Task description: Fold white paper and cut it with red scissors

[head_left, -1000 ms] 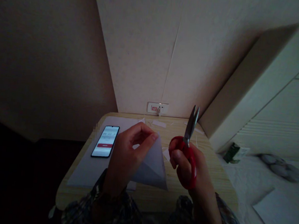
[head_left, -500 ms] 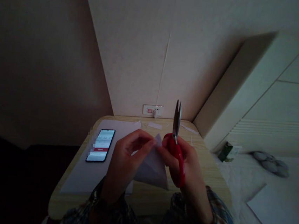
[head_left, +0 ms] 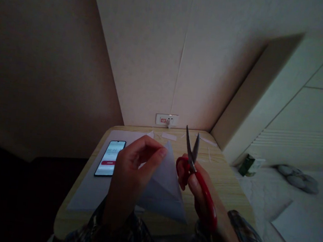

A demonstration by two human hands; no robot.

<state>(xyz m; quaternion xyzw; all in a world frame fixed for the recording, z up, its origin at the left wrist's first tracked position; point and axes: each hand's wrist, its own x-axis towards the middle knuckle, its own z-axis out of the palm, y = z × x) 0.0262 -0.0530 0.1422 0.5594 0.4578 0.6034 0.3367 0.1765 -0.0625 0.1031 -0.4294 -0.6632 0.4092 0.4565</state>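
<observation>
Between thumb and fingers, my left hand [head_left: 135, 171] pinches a folded white sheet of paper [head_left: 168, 186] near its pointed top. The paper is roughly triangular and hangs down over the small table. My right hand [head_left: 203, 189] is wrapped round the red handles of a pair of scissors [head_left: 193, 166], just right of the paper. Their blades point up and stand apart, with nothing between them. A gap separates the scissors from the paper.
A lit phone [head_left: 110, 158] lies on white sheets [head_left: 85, 195] at the left of the wooden table [head_left: 226, 184]. Paper scraps [head_left: 169, 136] lie along the back, below a wall socket [head_left: 166, 120]. To the right, a green box [head_left: 247, 165] and grey slippers [head_left: 297, 179] rest on a pale quilted surface.
My right hand has let go of the paper and moved right and down with the scissors. The blades have spread apart. The paper now shows more fully beneath my left hand.
</observation>
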